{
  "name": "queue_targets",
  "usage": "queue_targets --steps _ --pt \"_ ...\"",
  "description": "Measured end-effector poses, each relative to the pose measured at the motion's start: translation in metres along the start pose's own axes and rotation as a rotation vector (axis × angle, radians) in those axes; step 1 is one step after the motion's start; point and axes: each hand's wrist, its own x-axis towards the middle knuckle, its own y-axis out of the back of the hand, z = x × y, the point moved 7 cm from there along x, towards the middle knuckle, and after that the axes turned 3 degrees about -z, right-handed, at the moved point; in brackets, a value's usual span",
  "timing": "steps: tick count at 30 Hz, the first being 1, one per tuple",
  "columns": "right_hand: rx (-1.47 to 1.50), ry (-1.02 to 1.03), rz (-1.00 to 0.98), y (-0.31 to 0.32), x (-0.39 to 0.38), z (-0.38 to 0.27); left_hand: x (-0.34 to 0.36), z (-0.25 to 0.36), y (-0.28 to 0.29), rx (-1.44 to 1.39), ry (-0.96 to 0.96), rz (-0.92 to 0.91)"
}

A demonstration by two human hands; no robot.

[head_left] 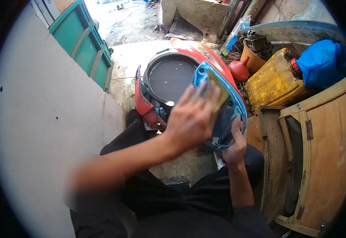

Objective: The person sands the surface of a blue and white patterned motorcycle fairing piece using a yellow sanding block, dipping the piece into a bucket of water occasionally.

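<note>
A glossy blue moulded panel (224,123) with round holes is held at a slant above my lap. The fingers of my right hand (236,146) wrap around its lower right edge, thumb on the face turned toward me. My left hand (195,115) reaches across and presses a thin yellow-tan sheet (221,94) against the panel's upper part. Motion smears those fingers, and whether the sheet is cloth or abrasive paper cannot be made out.
Beyond the panel stands a round black-rimmed piece (147,81) with red curved panels (143,104) beside it. To the right are a red funnel (239,69), a yellow jerrycan (274,81), a blue container (323,61) and a wooden frame (327,158). A white wall (54,119) borders my left.
</note>
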Motion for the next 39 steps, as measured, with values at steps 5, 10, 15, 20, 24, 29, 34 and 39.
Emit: queue_targets --steps 5,10,15,20,24,29,34,39 --pt "-0.289 0.062 -0.036 0.000 -0.009 0.007 0.013 -0.051 -0.002 -0.156 0.494 -0.162" --pt "-0.023 -0.089 0.099 -0.002 -0.004 -0.001 0.001 -0.018 -0.004 -0.016 0.241 -0.084" --pt "-0.405 0.070 -0.015 -0.004 -0.011 0.000 0.009 -0.046 0.006 -0.222 0.541 -0.098" --pt "-0.294 0.051 0.025 0.000 -0.007 -0.002 0.008 -0.046 0.000 -0.298 0.518 -0.051" --pt "-0.381 -0.001 0.060 -0.002 -0.006 0.006 0.004 -0.051 -0.002 -0.357 0.749 -0.203" --pt "-0.491 0.182 0.016 0.010 -0.011 0.006 0.006 -0.045 -0.005 -0.331 0.619 -0.150" --pt "-0.356 0.082 0.068 0.002 -0.009 0.007 0.001 -0.040 0.002 -0.315 0.580 -0.042" --pt "-0.360 0.103 0.053 0.005 -0.011 0.007 0.007 -0.050 0.002 -0.378 0.671 -0.101"
